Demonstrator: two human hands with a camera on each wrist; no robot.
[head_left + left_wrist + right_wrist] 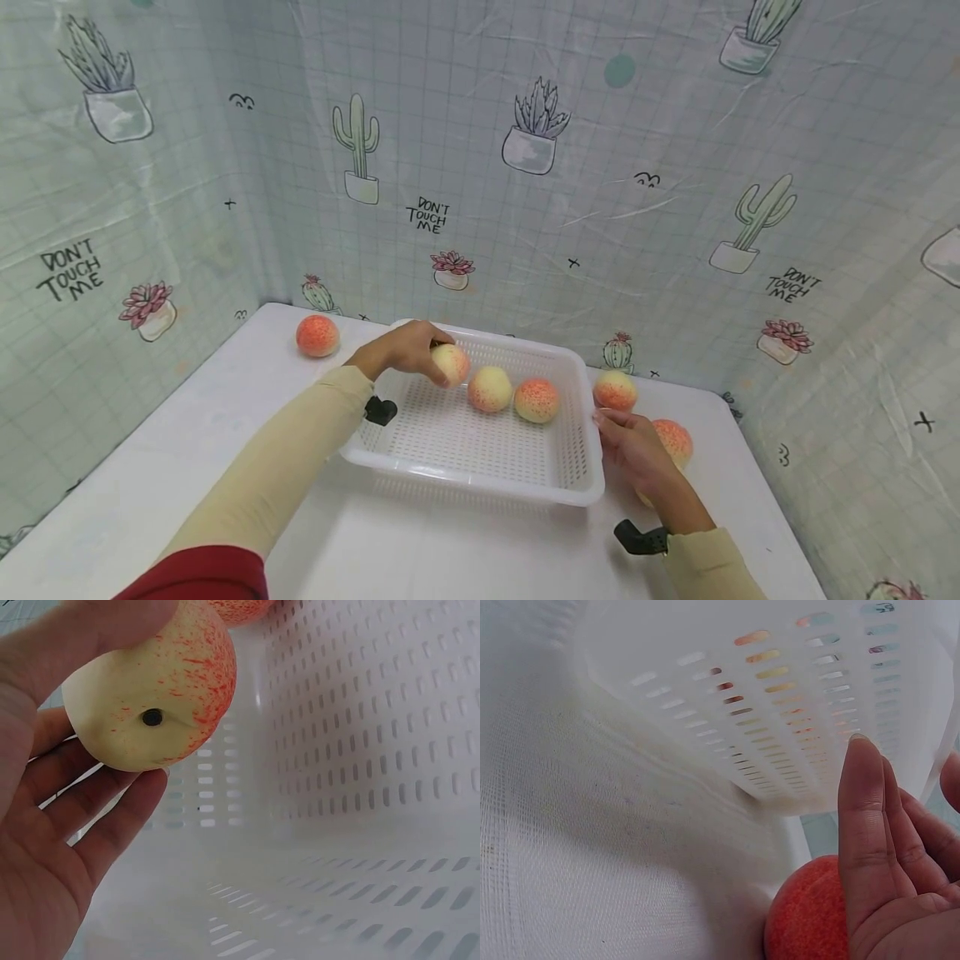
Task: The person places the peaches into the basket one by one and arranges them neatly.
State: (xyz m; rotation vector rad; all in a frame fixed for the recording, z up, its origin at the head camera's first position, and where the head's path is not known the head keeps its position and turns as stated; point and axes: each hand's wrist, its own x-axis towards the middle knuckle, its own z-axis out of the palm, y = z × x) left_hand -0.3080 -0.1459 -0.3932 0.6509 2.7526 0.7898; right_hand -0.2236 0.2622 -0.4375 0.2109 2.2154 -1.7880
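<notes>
My left hand (408, 348) holds a pale yellow and pink peach (451, 365) at the left inside of a white perforated plastic basket (465, 481). In the left wrist view, the thumb lies over the peach (161, 694) and the fingers are curled beneath it; a dark hole shows on its skin. Two more peaches, one mostly yellow (490, 389) and one redder (536, 400), lie in the basket beside it. My right hand (637, 450) grips the basket's right rim, its fingers against the outer wall and its thumb at the rim.
Right of the basket are a peach (615, 390) at the back, another (672, 440) behind the right hand, and a third mostly hidden by that hand. A red-orange peach (317, 336) sits at the table's back left. Patterned cloth (480, 167) walls enclose the white table (420, 550).
</notes>
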